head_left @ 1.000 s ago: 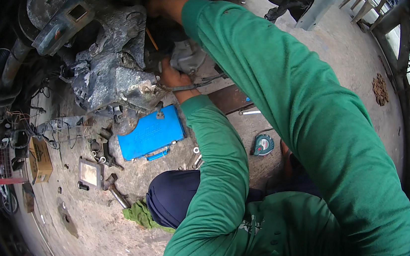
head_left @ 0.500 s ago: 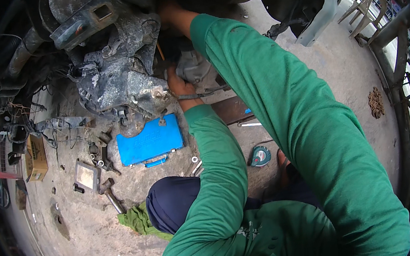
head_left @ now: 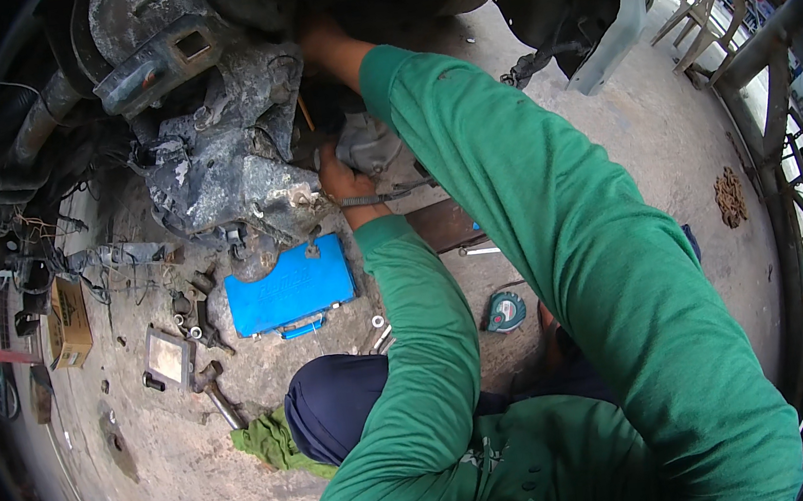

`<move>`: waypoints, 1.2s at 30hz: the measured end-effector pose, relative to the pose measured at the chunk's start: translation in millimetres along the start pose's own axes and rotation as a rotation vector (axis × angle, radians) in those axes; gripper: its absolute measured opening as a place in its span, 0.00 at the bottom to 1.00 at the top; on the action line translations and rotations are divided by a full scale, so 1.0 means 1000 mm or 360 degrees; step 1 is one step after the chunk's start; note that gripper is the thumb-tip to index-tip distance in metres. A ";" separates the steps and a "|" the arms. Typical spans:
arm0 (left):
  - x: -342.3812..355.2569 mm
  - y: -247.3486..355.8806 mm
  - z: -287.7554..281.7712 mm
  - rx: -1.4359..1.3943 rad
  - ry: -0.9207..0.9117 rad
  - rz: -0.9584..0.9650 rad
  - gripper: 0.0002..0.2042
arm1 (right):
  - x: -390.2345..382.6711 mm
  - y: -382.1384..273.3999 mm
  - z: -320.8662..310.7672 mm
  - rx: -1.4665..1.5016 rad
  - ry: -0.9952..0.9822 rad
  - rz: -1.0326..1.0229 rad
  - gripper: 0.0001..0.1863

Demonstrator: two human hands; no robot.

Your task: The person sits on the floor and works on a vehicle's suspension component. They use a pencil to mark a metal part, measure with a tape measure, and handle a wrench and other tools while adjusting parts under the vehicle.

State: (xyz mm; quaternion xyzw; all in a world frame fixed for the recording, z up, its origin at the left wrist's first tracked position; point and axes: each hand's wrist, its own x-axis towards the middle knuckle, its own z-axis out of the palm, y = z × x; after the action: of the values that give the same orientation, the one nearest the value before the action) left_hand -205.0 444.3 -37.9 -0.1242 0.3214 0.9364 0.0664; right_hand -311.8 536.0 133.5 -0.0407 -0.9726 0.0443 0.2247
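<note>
Both my arms, in green sleeves, reach into the underside of a vehicle. Beside a large, corroded metal casing (head_left: 216, 162), my left hand (head_left: 343, 178) lies close to a rounded grey metal part (head_left: 369, 144); its fingers are hidden behind the casing edge. My right hand (head_left: 325, 38) is farther up in the shadow between the casing and the vehicle body, and its fingers do not show either. A dark corrugated cable (head_left: 372, 198) crosses my left wrist. A thin orange rod (head_left: 306, 116) stands out between the two hands.
A blue tool case (head_left: 290, 287) lies on the concrete under the casing. Left of it are a hammer (head_left: 216, 392), a square tray (head_left: 170, 355) and metal parts (head_left: 197, 311). A tape measure (head_left: 506, 310) rests between my arms. At right are a rusty chain (head_left: 730, 198) and a chair (head_left: 704, 13).
The whole view has shifted slightly, with the vehicle parts and my hands a little farther left in it. Both hands stay at about the same places on the vehicle.
</note>
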 end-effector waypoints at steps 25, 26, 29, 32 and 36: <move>0.082 -0.118 -0.040 -0.0334 -0.0391 -0.0166 0.17 | -0.014 0.087 -0.011 0.0503 -0.0380 0.0080 0.28; 0.068 -0.136 -0.033 -0.0345 -0.0415 -0.0235 0.17 | -0.024 0.109 -0.009 0.0475 -0.0397 0.0142 0.28; 0.087 -0.125 -0.041 -0.0365 -0.0425 -0.0177 0.16 | -0.015 0.091 -0.015 0.0510 -0.0398 0.0095 0.27; 0.105 -0.104 -0.053 -0.0365 -0.0430 -0.0062 0.16 | -0.007 0.065 -0.023 0.0570 -0.0382 0.0029 0.26; 0.084 -0.100 -0.042 -0.0283 -0.0345 -0.0284 0.16 | -0.016 0.087 -0.010 0.0570 -0.0380 0.0102 0.25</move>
State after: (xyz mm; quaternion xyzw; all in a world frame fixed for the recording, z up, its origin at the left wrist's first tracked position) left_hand -257.3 500.5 -151.7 -0.0558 0.2159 0.9595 0.1724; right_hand -287.6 621.7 126.8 -0.0254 -0.9671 0.2280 0.1102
